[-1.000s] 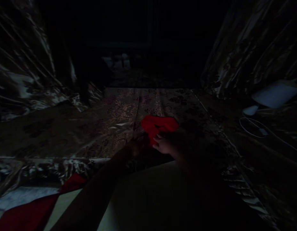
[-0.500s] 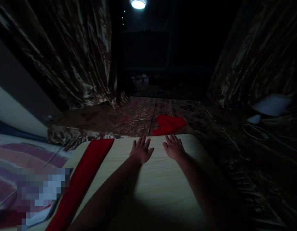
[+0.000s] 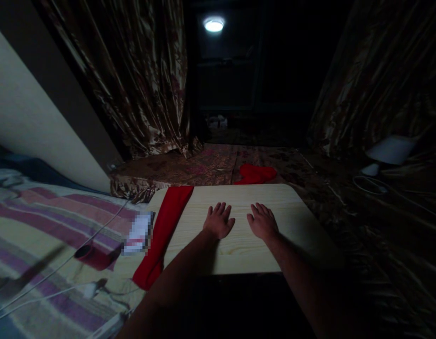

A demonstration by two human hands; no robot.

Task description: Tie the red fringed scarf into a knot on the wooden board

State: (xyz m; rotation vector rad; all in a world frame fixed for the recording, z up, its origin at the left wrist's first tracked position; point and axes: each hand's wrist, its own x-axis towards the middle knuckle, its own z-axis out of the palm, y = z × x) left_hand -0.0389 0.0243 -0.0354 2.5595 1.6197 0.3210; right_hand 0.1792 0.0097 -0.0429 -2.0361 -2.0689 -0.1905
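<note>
Both palms lie face down on a small pale wood-grain table point(image 3: 239, 259) with rounded corners. My left hand point(image 3: 218, 221) rests left of the table's middle, its fingers spread and nothing in them. To its right, my right hand point(image 3: 263, 220) lies flat with fingers apart, also holding nothing. A long red cloth strip point(image 3: 166, 230) is draped over the table's left side, with its near end hanging past the edge. Another red cloth point(image 3: 256, 174) lies crumpled just beyond the far edge.
A striped bedspread point(image 3: 79, 207) at left bears a red cup point(image 3: 94, 256) on its side, white cables and a blurred-out item point(image 3: 137, 233). A white lamp point(image 3: 390, 149) with a cord stands at right. Patterned curtains point(image 3: 157, 94) hang by a dark window reflecting a light.
My view has shifted and now takes in the table's near edge and more of the bed. Both hands sit farther from the table's far edge than before, still flat and open.
</note>
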